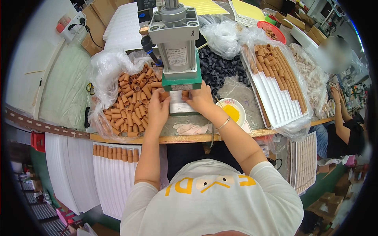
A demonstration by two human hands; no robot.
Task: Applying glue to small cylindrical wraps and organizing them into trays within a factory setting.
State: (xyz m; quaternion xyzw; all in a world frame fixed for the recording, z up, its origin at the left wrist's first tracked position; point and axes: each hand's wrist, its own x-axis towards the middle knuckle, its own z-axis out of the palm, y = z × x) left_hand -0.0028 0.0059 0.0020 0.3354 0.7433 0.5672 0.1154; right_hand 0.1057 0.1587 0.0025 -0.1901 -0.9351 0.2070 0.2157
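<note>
At the bench press [178, 47], a grey cylinder body over a green block, both my hands work around the pale metal base plate [179, 104]. My left hand [158, 106] is closed at the plate's left side, with a short brown tube [164, 94] at its fingertips. On the right, the fingers of my right hand [201, 100] close around another brown tube [185, 94], which stands under the green block. The block partly hides the fingertips of both hands. A heap of loose brown tubes [132, 102] lies just left of my left hand.
Black fittings [220, 65] are piled behind my right hand. A bowl with yellow contents [241, 114] sits beside my right forearm. Farther right is a ridged white tray [275, 98] partly filled with brown tubes. Another ridged tray [116, 177] lies below the bench edge. A co-worker [346, 129] sits at far right.
</note>
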